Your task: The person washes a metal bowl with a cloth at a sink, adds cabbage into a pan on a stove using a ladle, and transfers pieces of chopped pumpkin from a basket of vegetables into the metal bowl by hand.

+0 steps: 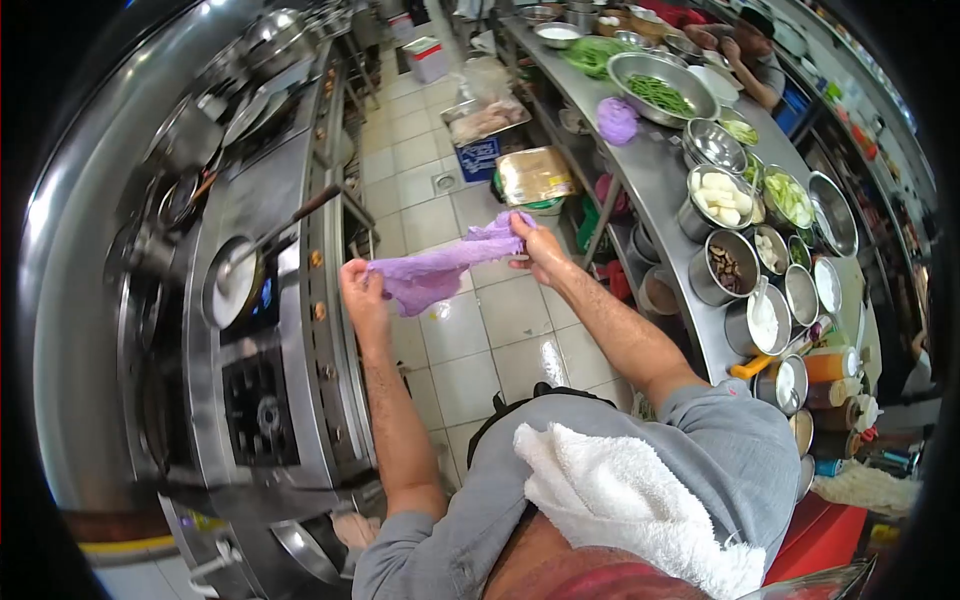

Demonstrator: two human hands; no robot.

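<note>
A purple cloth [425,277] is stretched in the air between my two hands, above the tiled floor. My left hand [362,288] pinches its left end, near the front edge of the stove. The other end is gripped by my right hand [538,250], and a fold of cloth sticks up above the fingers. The middle of the cloth sags on the left side. To the left, a pan [236,285] with white contents and a ladle [270,238] in it rests on the stove.
A steel counter [640,170] on the right bears a bowl of green beans [660,95], a purple bundle [617,120] and several metal pots of ingredients. A gas burner [262,405] lies at left. Boxes and a tray [490,118] stand on the floor ahead. Another person [755,65] is behind the counter.
</note>
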